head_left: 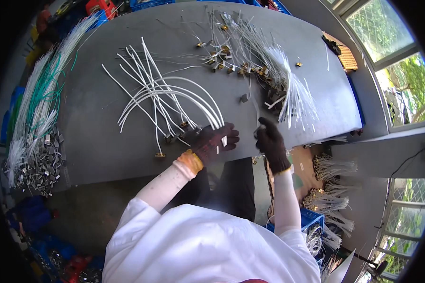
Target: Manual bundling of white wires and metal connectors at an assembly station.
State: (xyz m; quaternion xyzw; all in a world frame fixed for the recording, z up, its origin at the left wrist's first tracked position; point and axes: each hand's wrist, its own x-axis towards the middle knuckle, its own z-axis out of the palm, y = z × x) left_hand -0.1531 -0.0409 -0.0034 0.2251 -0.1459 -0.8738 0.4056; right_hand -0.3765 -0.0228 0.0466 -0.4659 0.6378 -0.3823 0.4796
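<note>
Examining the head view: the gloved left hand [217, 140] closes on the ends of several white cables [212, 119], which arch over the grey table [94, 146]; short tips show past the palm. The gloved right hand [270, 141] stands just beside it, thumb side raised, fingers partly curled; whether it pinches anything small cannot be told.

Status, as judged: work is partway. One handful is in the grip; further loose cables [152, 87] lie crossed on the table, ungripped, some ending near brass-coloured pieces [160, 155]. Also outstanding, apparently, is a tangled heap of strands [290, 89] at the right. At the left lie long bundles [30, 113] with grey metal ends [42, 165]; their stage is unclear. Tied-looking sheaves [335, 166] beside the table, lower right, are possibly finished.
</note>
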